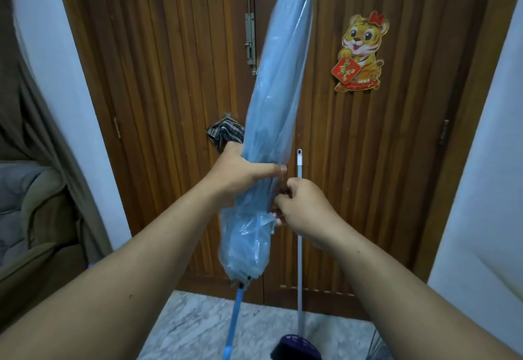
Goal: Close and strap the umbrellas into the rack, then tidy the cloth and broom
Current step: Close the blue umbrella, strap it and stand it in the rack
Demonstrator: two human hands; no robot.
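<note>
Room: wooden slatted double door (pixel 175 76) fills the background, white walls either side, marbled floor (pixel 198 328) below.
Far left, nine o'clock: a cushioned seat (pixel 31 198) with brownish fabric over it, partly out of frame.
Cloth: a striped cloth (pixel 223 133) hangs on the door at about ten o'clock from the left hand, partly hidden behind the umbrella.
Left hand: the left hand (pixel 240 173) is wrapped around the folded canopy at frame centre, thumb laid across the front, fingers curled out of sight behind; a firm, full grip.
Umbrella: the light blue umbrella (pixel 277 85) is closed, tilted from six o'clock up to twelve, tip out of frame; its blue shaft (pixel 235 320) runs down toward the floor.
Right hand: the right hand (pixel 302 209) sits at four o'clock from the left hand, fingers pinched narrow against the canopy's edge; what they pinch is too small to tell.
Broom: the broom (pixel 300 246) stands upright against the door just behind the right hand, its dark head (pixel 297 348) on the floor at six o'clock.
Door decoration: a tiger sticker (pixel 360 51) at two o'clock.
</note>
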